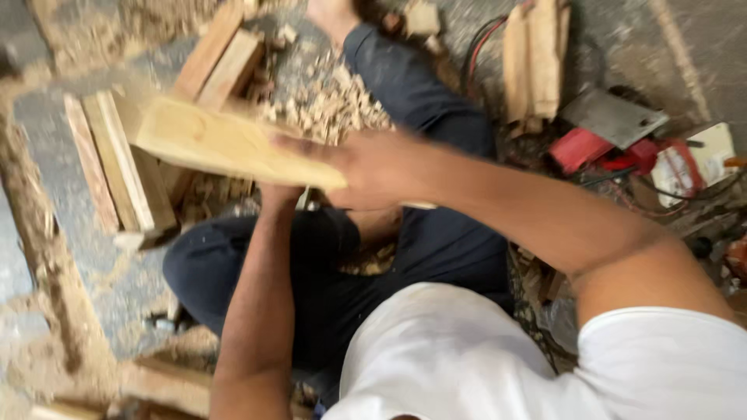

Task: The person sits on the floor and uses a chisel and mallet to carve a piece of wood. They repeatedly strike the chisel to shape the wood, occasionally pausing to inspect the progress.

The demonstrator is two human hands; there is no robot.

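Grey concrete floor (54, 148), dusted with sawdust and pale curled shavings (331, 101), fills the background of my head view. Landmark: the pale wooden plank (233, 144), a flat, smooth-faced board with visible grain, held tilted above the person's lap, its broad end toward the upper left.

My right hand (373, 167) wraps the plank's near end, thumb over the top face, fingers closed around the wood. My left hand (280, 194) comes up beneath the plank and touches its underside; motion blur and the board itself hide the fingers, so I cannot tell how that hand grips.

Left of and below the plank, several rough-sawn wooden slats (117, 167) lie stacked side by side on the floor. Above the plank, two shorter wood blocks (222, 58) rest at an angle. Beyond the plank, the shavings heap against a dark trouser leg (412, 85). Far right of the plank, a red power tool (615, 144) with a grey metal plate sits among cables, with more upright wood pieces (537, 58) just above it.
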